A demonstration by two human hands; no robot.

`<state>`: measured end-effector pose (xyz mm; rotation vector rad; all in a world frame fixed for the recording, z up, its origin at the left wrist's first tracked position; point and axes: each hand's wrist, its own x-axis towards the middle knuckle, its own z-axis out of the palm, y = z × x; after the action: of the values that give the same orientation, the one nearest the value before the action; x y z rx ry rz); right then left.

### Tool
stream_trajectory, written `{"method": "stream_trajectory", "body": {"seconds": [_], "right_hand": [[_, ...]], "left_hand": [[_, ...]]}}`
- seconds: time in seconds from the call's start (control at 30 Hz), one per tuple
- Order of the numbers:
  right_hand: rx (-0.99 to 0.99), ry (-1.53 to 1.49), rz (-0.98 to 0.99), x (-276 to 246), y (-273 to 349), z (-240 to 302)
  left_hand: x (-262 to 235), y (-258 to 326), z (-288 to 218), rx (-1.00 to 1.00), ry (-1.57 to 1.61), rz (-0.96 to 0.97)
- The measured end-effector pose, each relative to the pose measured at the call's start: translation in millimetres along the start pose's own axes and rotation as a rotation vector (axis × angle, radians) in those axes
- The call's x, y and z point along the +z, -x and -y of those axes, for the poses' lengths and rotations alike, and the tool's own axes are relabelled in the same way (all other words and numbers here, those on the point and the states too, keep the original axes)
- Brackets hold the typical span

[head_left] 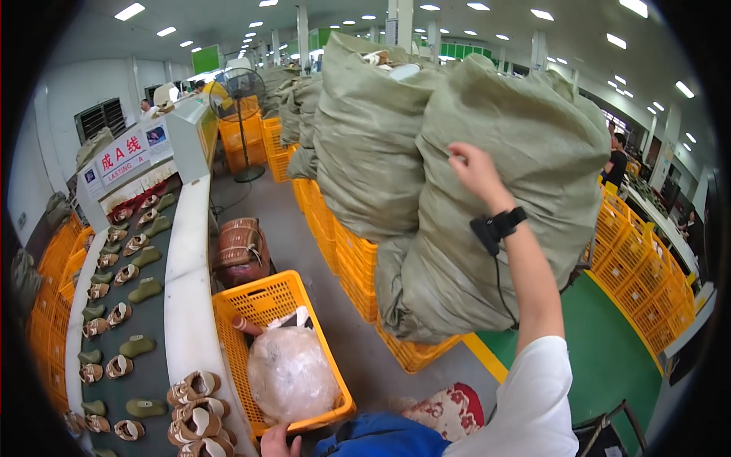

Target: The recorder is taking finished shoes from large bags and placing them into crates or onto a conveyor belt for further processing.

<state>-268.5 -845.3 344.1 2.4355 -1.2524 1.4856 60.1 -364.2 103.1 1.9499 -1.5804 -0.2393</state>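
Head view: only camera, looking down and forward across a factory floor.
Right hand [474, 171]: raised high, fingers spread and pressed flat against the large grey-green woven sack [495, 198]; palm on the cloth, nothing pinched or gripped as far as visible; likely steadying the bulging load where it leans outward.
Wrist strap [499, 226]: black band with a cable running down the forearm, worn just below the raised hand.
Sack: overstuffed, piled beside a second sack [365, 137] on a row of orange crates [358, 266], overhanging the edge, hence the hand held against it.
Left hand [280, 440]: low at bottom edge, fingers curled at the near rim of the orange basket [228, 305]; touching or just beside the rim, closure hard to judge, grip cannot be told.
Basket contents: clear plastic bag [289, 373], bulging, filling most of the basket, set close beside the belt.
Conveyor belt [148, 365]: left of basket, carrying green shoe lasts [145, 289] and tan shoe uppers [194, 385] in rows.
Further off: standing fan [237, 95], more crates, other workers far right and far back.
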Motion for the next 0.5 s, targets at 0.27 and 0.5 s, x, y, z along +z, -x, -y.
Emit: {"method": "stream_trajectory", "body": {"seconds": [0.27, 0.5], "right_hand": [[-0.06, 0.192, 0.323, 96.7, -28.6, 16.0], [-0.007, 0.349, 0.128, 161.9, -162.0, -11.5]], "left_hand": [[10.0, -42.3, 57.8, -0.018, -0.08, 0.15], [8.9, -90.4, 48.2, -0.194, -0.053, 0.127]]}}
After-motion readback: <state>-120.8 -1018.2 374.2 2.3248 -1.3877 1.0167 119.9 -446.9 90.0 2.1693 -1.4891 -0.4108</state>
